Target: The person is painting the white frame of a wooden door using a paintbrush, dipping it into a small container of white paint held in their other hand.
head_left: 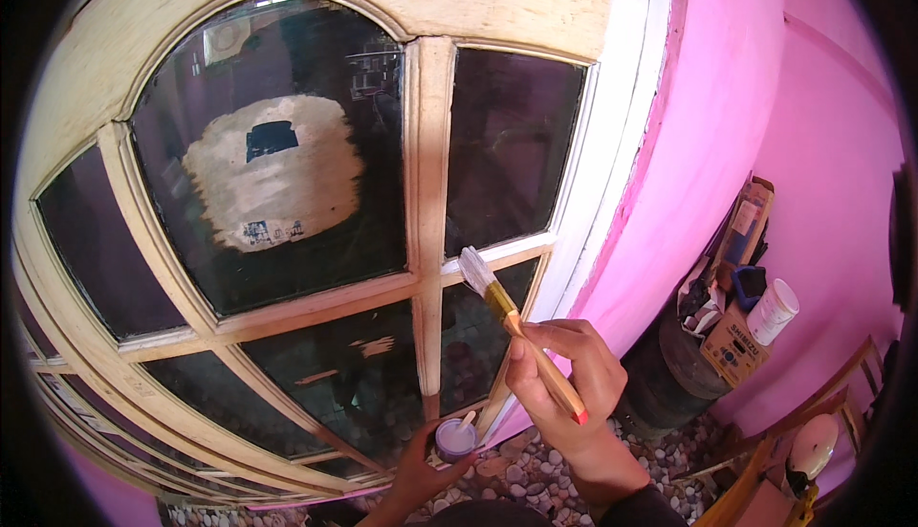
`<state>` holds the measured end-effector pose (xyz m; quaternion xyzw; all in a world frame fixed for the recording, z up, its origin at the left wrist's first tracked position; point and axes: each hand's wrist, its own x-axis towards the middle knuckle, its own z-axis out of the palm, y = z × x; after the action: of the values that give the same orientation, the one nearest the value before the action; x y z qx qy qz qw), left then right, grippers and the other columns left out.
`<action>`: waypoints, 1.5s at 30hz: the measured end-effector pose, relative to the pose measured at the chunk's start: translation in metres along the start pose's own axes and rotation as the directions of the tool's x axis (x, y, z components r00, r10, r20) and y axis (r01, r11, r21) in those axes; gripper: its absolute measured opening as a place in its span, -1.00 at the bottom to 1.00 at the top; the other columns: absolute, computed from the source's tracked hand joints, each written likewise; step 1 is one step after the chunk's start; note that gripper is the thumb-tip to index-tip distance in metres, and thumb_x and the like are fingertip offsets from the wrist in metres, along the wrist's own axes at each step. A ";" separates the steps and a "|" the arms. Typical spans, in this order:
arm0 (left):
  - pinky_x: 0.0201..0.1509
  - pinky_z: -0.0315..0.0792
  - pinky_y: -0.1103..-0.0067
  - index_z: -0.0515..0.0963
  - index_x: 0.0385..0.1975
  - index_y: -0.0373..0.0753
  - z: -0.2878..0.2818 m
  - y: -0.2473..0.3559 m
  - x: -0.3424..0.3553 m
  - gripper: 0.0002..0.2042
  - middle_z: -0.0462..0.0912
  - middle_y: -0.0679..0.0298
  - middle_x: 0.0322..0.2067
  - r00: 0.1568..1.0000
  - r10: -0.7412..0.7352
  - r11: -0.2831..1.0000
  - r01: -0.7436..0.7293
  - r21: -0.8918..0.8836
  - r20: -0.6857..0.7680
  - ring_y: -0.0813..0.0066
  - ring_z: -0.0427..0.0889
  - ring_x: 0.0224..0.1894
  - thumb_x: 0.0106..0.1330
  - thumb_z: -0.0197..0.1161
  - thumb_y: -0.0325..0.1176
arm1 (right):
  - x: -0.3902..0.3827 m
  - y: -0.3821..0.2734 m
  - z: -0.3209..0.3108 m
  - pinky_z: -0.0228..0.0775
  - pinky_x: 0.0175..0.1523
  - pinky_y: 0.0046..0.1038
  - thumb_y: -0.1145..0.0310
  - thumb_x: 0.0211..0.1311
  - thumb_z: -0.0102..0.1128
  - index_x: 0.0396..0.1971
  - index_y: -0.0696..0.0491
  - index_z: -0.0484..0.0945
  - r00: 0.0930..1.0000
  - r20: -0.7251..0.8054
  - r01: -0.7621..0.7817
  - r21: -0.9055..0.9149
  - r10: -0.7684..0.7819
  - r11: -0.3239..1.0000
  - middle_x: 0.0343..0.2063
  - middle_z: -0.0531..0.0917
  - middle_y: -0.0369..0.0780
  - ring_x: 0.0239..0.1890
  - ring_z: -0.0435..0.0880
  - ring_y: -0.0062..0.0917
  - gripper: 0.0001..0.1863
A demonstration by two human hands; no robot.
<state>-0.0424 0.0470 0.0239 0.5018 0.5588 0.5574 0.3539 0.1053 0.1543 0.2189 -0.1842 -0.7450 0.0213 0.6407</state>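
Note:
My right hand is closed round the wooden handle of a paintbrush. The brush's white-coated bristles touch a horizontal bar of the wooden window frame, where white paint shows under the lower edge of the upper right pane. Down at the bottom, my left hand grips a small tub of white paint, with a pale stick standing in it. Most of the frame is bare cream wood, while its right jamb is white. Dark glass panes fill the openings.
A pink wall runs along the right. Against it stands a dark drum topped by a cardboard box and a white bucket. Pebbles cover the ground. Wooden furniture is at the lower right.

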 end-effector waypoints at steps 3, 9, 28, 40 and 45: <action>0.26 0.44 0.40 0.37 0.22 -0.32 0.000 -0.002 0.001 -0.20 0.59 0.07 0.06 1.000 0.001 1.000 -0.001 -0.004 -0.017 0.32 0.59 0.12 0.02 0.68 -0.15 | 0.000 0.009 -0.002 0.57 -0.30 -0.43 0.62 0.06 0.44 -0.26 0.20 0.62 1.000 -0.004 -0.020 -0.040 0.020 0.999 -0.40 0.72 -0.09 -0.42 0.75 -0.34 -0.77; 0.25 0.44 0.38 0.39 0.20 -0.31 0.001 0.002 0.001 -0.20 0.60 0.07 0.03 0.999 -0.018 0.999 0.017 -0.028 -0.039 0.29 0.59 0.13 0.01 0.68 -0.14 | -0.004 0.035 -0.021 0.54 -0.28 -0.48 0.61 0.12 0.38 -0.29 0.23 0.62 0.988 -0.107 -0.132 -0.194 0.113 0.972 -0.42 0.70 -0.09 -0.44 0.71 -0.40 -0.84; 0.24 0.46 0.41 0.35 0.22 -0.39 0.002 -0.007 0.004 -0.24 0.60 0.03 0.05 1.000 0.012 1.000 -0.012 0.029 -0.006 0.29 0.61 0.12 0.09 0.64 -0.24 | -0.010 0.044 -0.023 0.56 -0.28 -0.44 0.61 0.12 0.39 -0.28 0.22 0.59 0.984 -0.177 -0.060 -0.237 0.017 0.970 -0.41 0.70 -0.04 -0.43 0.73 -0.32 -0.82; 0.24 0.46 0.40 0.35 0.23 -0.37 0.002 -0.008 0.003 -0.23 0.61 0.05 0.05 0.999 0.035 0.997 -0.034 0.069 -0.016 0.29 0.61 0.12 0.09 0.64 -0.22 | -0.009 0.042 -0.022 0.56 -0.31 -0.44 0.63 0.11 0.39 -0.27 0.25 0.58 0.987 -0.163 -0.049 -0.233 0.011 0.971 -0.40 0.70 -0.05 -0.42 0.73 -0.31 -0.80; 0.26 0.45 0.38 0.35 0.22 -0.36 0.001 -0.006 0.002 -0.22 0.59 0.03 0.06 1.000 0.008 0.999 -0.007 0.040 -0.023 0.28 0.61 0.13 0.06 0.66 -0.21 | -0.012 0.034 -0.014 0.54 -0.30 -0.44 0.64 0.10 0.38 -0.27 0.24 0.59 0.996 -0.084 0.007 -0.164 -0.021 0.986 -0.40 0.69 -0.06 -0.41 0.72 -0.32 -0.80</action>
<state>-0.0432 0.0499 0.0178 0.5043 0.5721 0.5532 0.3353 0.1283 0.1794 0.2009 -0.2315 -0.7175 -0.0524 0.6549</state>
